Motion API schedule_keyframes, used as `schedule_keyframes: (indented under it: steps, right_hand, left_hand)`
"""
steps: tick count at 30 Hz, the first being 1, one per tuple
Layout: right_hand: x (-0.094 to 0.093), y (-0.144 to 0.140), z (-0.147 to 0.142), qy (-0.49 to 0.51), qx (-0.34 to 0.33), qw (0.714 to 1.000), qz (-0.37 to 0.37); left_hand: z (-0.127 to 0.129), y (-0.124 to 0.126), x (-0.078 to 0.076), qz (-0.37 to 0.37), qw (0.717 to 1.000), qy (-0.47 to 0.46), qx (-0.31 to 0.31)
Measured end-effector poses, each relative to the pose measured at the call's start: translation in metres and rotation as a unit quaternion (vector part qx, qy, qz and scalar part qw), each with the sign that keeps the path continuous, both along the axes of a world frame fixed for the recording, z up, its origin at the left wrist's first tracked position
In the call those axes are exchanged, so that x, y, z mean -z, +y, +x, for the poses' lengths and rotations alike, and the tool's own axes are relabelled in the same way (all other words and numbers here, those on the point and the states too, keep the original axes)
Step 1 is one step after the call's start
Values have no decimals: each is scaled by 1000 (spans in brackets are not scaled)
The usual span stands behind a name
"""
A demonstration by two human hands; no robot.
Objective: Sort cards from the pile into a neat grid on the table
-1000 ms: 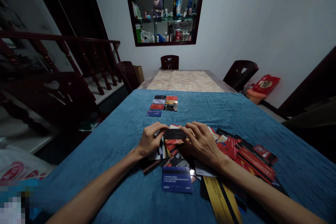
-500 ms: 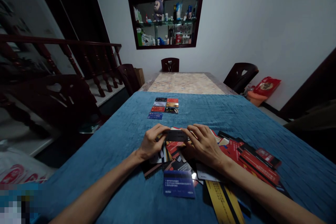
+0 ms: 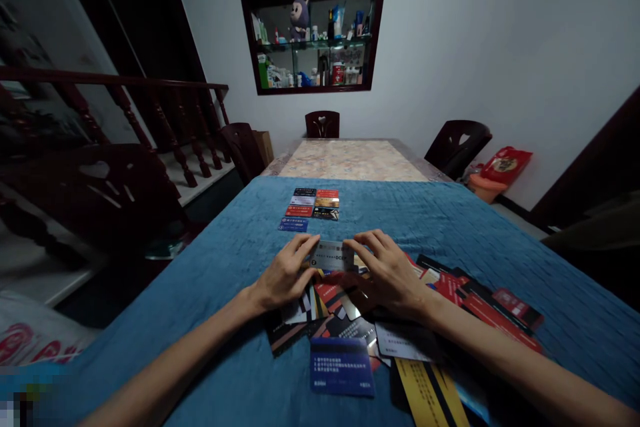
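A silver-grey card with dark print is held up between both hands above a loose heap of cards. My left hand pinches its left edge between thumb and fingers. At its right edge, my right hand grips with thumb and fingers. Beneath them lie red, black and striped cards, partly hidden by the hands. Nearest to me is a blue card with white lines of print, beside a white card and a yellow card with a black stripe.
Farther up the blue cloth, several cards lie in two neat columns, with a blue card at the near left. More red and black cards spread to the right. Dark chairs stand around the table.
The card between my hands has tilted, so its face now shows lighter, with readable print, where it looked dark before. The view has shifted slightly.
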State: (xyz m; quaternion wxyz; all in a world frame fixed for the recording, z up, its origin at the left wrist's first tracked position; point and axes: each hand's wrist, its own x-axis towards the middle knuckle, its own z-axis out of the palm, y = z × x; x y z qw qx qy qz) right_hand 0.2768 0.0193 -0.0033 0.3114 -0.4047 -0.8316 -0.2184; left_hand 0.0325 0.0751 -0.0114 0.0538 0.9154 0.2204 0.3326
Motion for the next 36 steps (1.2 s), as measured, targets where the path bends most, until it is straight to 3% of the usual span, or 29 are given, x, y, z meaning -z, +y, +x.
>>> schedule_keyframes:
  steps: [12, 21, 26, 36]
  right_hand:
    - [-14, 33, -7, 32, -51, 995, -76]
    - [-17, 96, -10, 37, -62, 992, -100]
    - [-22, 130, -14, 46, -49, 990, -125]
    - [-24, 191, -28, 49, 41, 979, -192]
  left_hand:
    - [-20, 32, -23, -37, 999, 13, 16]
    - [-22, 84, -38, -36, 999, 34, -8]
    - [-22, 115, -42, -51, 996, 50, -45]
    - [-16, 183, -34, -78, 989, 30, -124]
